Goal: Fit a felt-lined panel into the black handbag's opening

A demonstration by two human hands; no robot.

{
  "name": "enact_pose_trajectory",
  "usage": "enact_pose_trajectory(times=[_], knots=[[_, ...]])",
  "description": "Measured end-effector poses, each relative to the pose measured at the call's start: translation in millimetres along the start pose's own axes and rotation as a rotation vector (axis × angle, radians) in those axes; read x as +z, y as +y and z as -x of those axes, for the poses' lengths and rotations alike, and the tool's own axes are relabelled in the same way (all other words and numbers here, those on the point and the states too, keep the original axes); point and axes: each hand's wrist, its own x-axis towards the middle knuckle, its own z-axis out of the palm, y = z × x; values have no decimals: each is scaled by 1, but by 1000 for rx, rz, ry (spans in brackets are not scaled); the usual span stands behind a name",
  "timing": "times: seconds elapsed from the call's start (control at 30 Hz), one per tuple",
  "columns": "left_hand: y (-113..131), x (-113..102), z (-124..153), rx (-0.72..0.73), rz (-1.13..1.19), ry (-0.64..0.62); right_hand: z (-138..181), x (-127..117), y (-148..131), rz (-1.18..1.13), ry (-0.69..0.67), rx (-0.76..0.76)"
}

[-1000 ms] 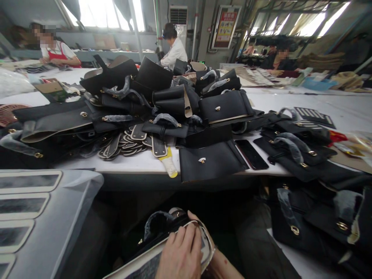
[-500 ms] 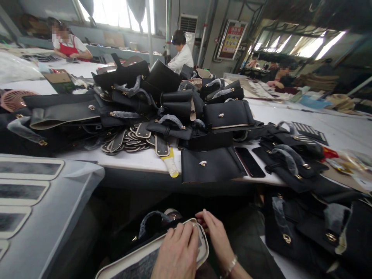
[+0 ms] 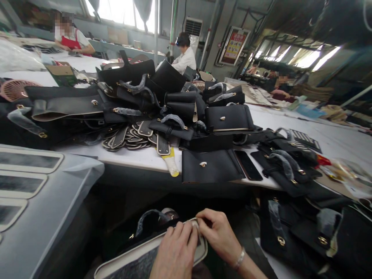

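Note:
On my lap lies a black handbag [image 3: 151, 228] with a wrapped handle, and over it a rounded panel [image 3: 136, 261] with a cream rim and grey middle. My left hand [image 3: 176, 254] lies flat on the panel's rounded end, fingers stretched and together. My right hand [image 3: 219, 234] pinches the panel's top edge next to the left fingertips. What the pinch holds beyond the edge is too small to make out.
A white table [image 3: 136, 157] carries a heap of black handbags [image 3: 174, 104], flat strap pieces [image 3: 128, 137], a flat black flap [image 3: 210, 166] and a phone [image 3: 248, 164]. More bags [image 3: 302, 217] lie at my right, cream-rimmed panels [image 3: 26, 182] at my left. Other people work at far tables.
My right hand has come up from under the panel and closed on its top edge beside the left fingers. The view has tipped slightly upward and leftward.

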Motion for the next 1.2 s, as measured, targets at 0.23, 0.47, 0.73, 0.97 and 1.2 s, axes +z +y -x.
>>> enact_pose_trajectory(times=[0.23, 0.47, 0.73, 0.97, 1.2], knots=[[-5, -15, -2, -32, 140, -145, 24, 13, 24, -392, -17, 244], [-21, -15, 7, -32, 296, -177, 54, 20, 13, -287, 142, 160], [-9, -23, -7, 84, 44, -229, 59, 30, 16, -124, 225, 27], [-3, -22, -11, 87, -8, -201, 62, 30, 17, -47, 257, -45], [-11, -29, -15, 158, 34, -196, 62, 29, 6, -16, 242, -46]])
